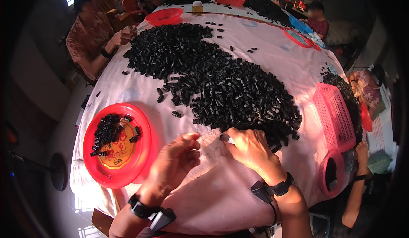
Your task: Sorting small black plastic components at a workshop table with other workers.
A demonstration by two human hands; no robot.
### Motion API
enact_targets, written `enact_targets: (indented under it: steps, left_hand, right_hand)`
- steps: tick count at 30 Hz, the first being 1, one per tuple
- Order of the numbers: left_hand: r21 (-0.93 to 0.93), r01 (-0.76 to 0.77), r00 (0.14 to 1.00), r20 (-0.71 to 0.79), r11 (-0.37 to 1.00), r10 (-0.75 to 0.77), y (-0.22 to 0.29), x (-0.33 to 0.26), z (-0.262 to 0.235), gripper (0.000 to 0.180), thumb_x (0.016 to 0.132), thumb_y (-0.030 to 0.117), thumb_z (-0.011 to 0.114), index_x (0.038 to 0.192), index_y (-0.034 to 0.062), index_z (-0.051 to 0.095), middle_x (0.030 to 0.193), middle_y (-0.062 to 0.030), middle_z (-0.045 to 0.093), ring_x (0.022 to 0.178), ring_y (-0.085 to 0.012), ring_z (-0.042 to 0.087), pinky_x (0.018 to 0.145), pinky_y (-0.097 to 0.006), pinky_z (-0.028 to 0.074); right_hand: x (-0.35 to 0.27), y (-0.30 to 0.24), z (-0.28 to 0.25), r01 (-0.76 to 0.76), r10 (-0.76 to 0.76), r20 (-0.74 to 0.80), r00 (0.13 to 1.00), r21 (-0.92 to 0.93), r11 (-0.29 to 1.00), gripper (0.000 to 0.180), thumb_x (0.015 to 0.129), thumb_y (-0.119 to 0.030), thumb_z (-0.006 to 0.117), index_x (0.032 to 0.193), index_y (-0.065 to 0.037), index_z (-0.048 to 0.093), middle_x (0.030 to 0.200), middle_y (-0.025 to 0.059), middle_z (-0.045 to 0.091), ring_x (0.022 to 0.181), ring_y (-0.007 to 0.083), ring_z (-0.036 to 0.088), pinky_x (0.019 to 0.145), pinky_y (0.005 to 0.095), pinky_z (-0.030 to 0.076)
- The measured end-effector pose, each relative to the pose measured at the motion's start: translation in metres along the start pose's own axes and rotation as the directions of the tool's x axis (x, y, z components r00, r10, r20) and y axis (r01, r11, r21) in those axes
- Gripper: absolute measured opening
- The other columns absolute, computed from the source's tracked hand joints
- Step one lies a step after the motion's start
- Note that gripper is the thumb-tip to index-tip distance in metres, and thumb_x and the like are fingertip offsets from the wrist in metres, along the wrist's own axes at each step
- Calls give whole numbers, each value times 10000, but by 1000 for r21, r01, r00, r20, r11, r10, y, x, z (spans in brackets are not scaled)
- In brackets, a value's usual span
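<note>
A big heap of small black cylindrical plastic pieces (243,95) lies on the pink tablecloth (213,212) in front of me. My right hand (251,150) is at the heap's near edge, its fingers bent inward; their tips are partly hidden, so whatever they pinch cannot be made out. To its left, my left hand (179,157) hovers over the cloth with curled fingers and the thumb close to the forefinger. Nothing in it shows clearly. Beyond that hand sits a round red plastic basin (115,181) holding a small cluster of the black pieces (108,129).
Another black heap (170,50) adjoins at the far left, beside a seated person (91,42). A pink perforated basket (334,118) and a pink bowl (325,187) line the right edge. Farther off stand a red basin (164,17) and a jar (197,8). Another person's arm (358,182) reaches in at right.
</note>
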State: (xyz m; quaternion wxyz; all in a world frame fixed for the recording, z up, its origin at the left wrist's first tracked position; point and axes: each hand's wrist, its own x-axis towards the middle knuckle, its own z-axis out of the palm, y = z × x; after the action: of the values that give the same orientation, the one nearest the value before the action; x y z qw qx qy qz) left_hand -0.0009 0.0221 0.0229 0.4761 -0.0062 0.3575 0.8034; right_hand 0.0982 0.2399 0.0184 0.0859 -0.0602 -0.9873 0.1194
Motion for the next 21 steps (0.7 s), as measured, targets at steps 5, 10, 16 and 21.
enact_targets:
  steps: [5,10,16,21]
  left_hand:
    - [288,9,996,-92,958,19,-14,17,6,270,1005,228,598,1203,46,581,913,-30,635,732,-107,608,669,-252,499]
    - [335,132,991,-13,933,-136,-10,11,0,299,1011,316,611,1133,44,635,889,-5,651,728,-90,601,668,-229,491]
    - [30,176,978,106,984,-178,-8,9,1,249,1023,224,591,1159,21,640,941,-21,677,781,-80,599,718,-225,501]
    - [-23,229,954,205,973,-220,-14,16,-12,267,1030,206,576,1199,7,633,1009,-47,699,824,-83,614,758,-228,524]
  right_hand:
    - [0,-16,-12,56,-36,-68,997,328,943,185,820,-135,712,974,-37,683,696,145,692,631,312,706,589,389,566]
    - [2,-27,-18,124,-123,-45,991,615,778,200,846,-141,709,1018,-46,671,795,130,733,675,249,732,597,337,581]
    - [4,-28,-17,5,-47,29,998,805,593,219,912,-24,676,1131,-20,673,841,67,758,742,87,718,653,233,568]
    - [7,-28,-18,-15,-24,36,999,797,604,245,896,-6,677,1139,-19,707,693,-60,631,574,-26,454,495,176,344]
